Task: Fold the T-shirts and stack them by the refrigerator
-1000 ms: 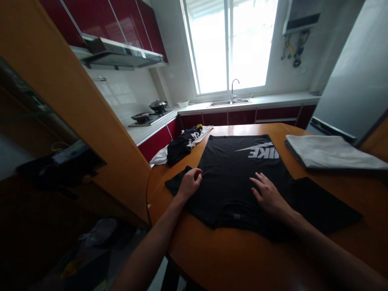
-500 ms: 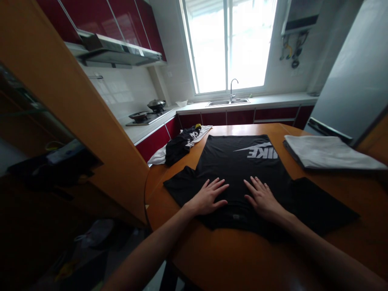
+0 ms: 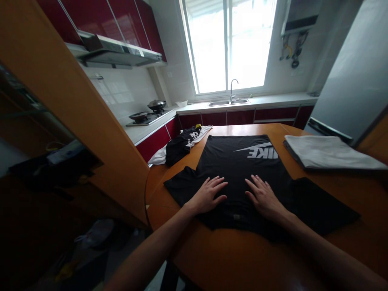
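Note:
A black T-shirt (image 3: 236, 169) with a white NIKE print lies spread out on the wooden table (image 3: 242, 258). Its collar faces me and the print appears upside down, near the far hem. On the shirt's left half rests my left hand (image 3: 209, 196), palm down with the fingers apart. My right hand (image 3: 263, 196) lies flat in the same way on the right half, its fingers spread. A strip of black cloth separates the two hands, and neither one grips the fabric.
Folded white and dark cloth (image 3: 330, 151) sits on the table's right side. A heap of black and white clothes (image 3: 178, 147) hangs over the far left edge. Beyond are a sink (image 3: 228, 102), a stove with pans (image 3: 148, 117) and a refrigerator (image 3: 348, 76).
Both hands have shifted very slightly away from me over the shirt. The shirt and the other clothes lie as before.

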The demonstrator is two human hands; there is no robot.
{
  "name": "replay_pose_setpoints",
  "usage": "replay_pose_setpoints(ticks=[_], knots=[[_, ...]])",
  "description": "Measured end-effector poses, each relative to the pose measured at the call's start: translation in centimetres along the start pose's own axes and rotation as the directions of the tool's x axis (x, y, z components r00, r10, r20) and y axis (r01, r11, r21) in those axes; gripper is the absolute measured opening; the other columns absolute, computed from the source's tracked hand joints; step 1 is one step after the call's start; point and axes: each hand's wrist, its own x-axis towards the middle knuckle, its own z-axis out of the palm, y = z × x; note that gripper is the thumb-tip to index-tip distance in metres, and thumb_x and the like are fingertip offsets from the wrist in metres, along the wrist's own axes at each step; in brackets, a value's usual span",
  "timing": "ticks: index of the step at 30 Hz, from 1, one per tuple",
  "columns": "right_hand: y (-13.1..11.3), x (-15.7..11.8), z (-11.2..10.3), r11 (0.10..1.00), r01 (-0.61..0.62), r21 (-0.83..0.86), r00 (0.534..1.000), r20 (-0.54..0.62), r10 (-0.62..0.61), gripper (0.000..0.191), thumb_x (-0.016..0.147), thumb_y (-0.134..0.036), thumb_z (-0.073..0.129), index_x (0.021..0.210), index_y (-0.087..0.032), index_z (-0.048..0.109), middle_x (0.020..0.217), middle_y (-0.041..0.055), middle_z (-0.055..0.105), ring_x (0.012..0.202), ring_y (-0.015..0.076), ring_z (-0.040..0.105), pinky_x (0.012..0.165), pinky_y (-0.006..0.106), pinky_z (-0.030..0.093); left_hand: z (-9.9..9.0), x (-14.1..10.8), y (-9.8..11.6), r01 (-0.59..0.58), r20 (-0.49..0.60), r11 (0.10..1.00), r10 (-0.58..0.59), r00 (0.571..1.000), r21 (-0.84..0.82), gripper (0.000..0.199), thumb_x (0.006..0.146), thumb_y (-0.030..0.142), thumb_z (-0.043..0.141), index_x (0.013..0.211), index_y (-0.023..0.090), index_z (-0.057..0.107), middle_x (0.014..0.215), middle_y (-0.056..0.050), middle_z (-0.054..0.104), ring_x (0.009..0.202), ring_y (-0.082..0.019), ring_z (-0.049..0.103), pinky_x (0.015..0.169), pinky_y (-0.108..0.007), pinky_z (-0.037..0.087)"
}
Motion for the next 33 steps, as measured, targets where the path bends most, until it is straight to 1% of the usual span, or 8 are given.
replay_pose_setpoints(ticks=[4, 7, 11, 13, 16, 23, 30, 33], knots=[[0.0, 0.0, -0.3, 1.0, -0.001, 0.01, 1.0, -0.022, 0.001, 0.055, 0.102, -0.041, 0.038, 0.151, -0.018, 0.046, 0.162, 0.015, 0.034, 0.152, 0.0294, 0.023, 0.121, 0.053, 0.023, -0.6, 0.0, -3.1, 0.124, -0.209, 0.99, -0.136, 0.968, -0.072, 0.05, 0.102, 0.043, 0.049, 0.148, 0.026, 0.047, 0.155, -0.007, 0.047, 0.146, -0.023, 0.038, 0.122, -0.046, 0.029], [0.0, 0.0, -0.2, 1.0, 0.003, 0.019, 1.0, -0.024, -0.003, 0.055, 0.102, -0.041, 0.038, 0.151, -0.017, 0.047, 0.162, 0.0155, 0.034, 0.152, 0.0297, 0.024, 0.121, 0.053, 0.024, -0.7, -0.1, -6.6, 0.292, -0.353, 0.948, -0.318, 0.88, -0.125, 0.049, 0.102, 0.039, 0.045, 0.145, 0.017, 0.05, 0.151, -0.013, 0.051, 0.143, -0.024, 0.043, 0.12, -0.042, 0.032], [0.2, 0.0, 0.2, 0.999, 0.013, 0.031, 1.0, -0.027, -0.012, 0.055, 0.101, -0.041, 0.038, 0.15, -0.018, 0.047, 0.162, 0.0155, 0.034, 0.152, 0.0294, 0.024, 0.12, 0.054, 0.024, 0.0, -0.4, -10.0, 0.577, -0.383, 0.812, -0.562, 0.733, -0.087, 0.051, 0.102, 0.038, 0.042, 0.145, 0.011, 0.05, 0.153, -0.019, 0.045, 0.145, -0.028, 0.039, 0.12, -0.044, 0.03], [0.2, 0.0, 0.3, 0.999, 0.012, 0.029, 1.0, -0.023, -0.011, 0.055, 0.101, -0.042, 0.038, 0.151, -0.019, 0.046, 0.162, 0.0149, 0.034, 0.152, 0.0291, 0.023, 0.12, 0.054, 0.024, 0.5, -0.4, -10.7, 0.659, -0.336, 0.751, -0.631, 0.7, -0.037, 0.052, 0.102, 0.041, 0.041, 0.145, 0.013, 0.05, 0.155, -0.019, 0.043, 0.147, -0.03, 0.036, 0.12, -0.048, 0.028], [0.2, 0.0, 0.3, 1.0, 0.0, 0.027, 1.0, -0.006, 0.0, 0.056, 0.101, -0.042, 0.039, 0.151, -0.019, 0.046, 0.162, 0.0151, 0.033, 0.152, 0.0293, 0.023, 0.12, 0.054, 0.023, 0.8, -0.3, -10.5, 0.687, -0.273, 0.725, -0.654, 0.706, 0.04, 0.054, 0.102, 0.047, 0.04, 0.147, 0.017, 0.049, 0.158, -0.018, 0.039, 0.149, -0.032, 0.031, 0.12, -0.052, 0.025], [0.1, -0.1, 0.1, 1.0, -0.006, 0.025, 1.0, 0.009, 0.006, 0.055, 0.101, -0.04, 0.04, 0.151, -0.019, 0.045, 0.163, 0.0154, 0.032, 0.153, 0.0289, 0.022, 0.121, 0.053, 0.022, 0.0, -0.1, -9.0, 0.655, -0.356, 0.752, -0.593, 0.723, 0.076, 0.057, 0.103, 0.044, 0.037, 0.15, 0.011, 0.044, 0.159, -0.019, 0.037, 0.15, -0.032, 0.028, 0.121, -0.054, 0.023], [0.3, 0.0, 0.2, 1.0, 0.003, 0.019, 1.0, 0.003, -0.003, 0.056, 0.101, -0.04, 0.04, 0.152, -0.018, 0.045, 0.162, 0.0162, 0.032, 0.152, 0.0296, 0.023, 0.12, 0.054, 0.023, 0.2, -0.3, -8.8, 0.704, -0.194, 0.702, -0.679, 0.708, 0.109, 0.062, 0.102, 0.048, 0.036, 0.153, 0.013, 0.039, 0.163, -0.017, 0.029, 0.153, -0.033, 0.021, 0.121, -0.056, 0.018], [0.2, 0.0, 0.1, 1.0, 0.0, 0.019, 1.0, 0.005, 0.0, 0.056, 0.101, -0.041, 0.039, 0.151, -0.018, 0.046, 0.162, 0.0157, 0.033, 0.152, 0.0295, 0.023, 0.121, 0.054, 0.022, 0.4, -0.3, -9.0, 0.706, -0.201, 0.7, -0.679, 0.706, 0.113, 0.062, 0.102, 0.05, 0.036, 0.153, 0.014, 0.04, 0.163, -0.018, 0.029, 0.152, -0.034, 0.022, 0.121, -0.056, 0.019]])
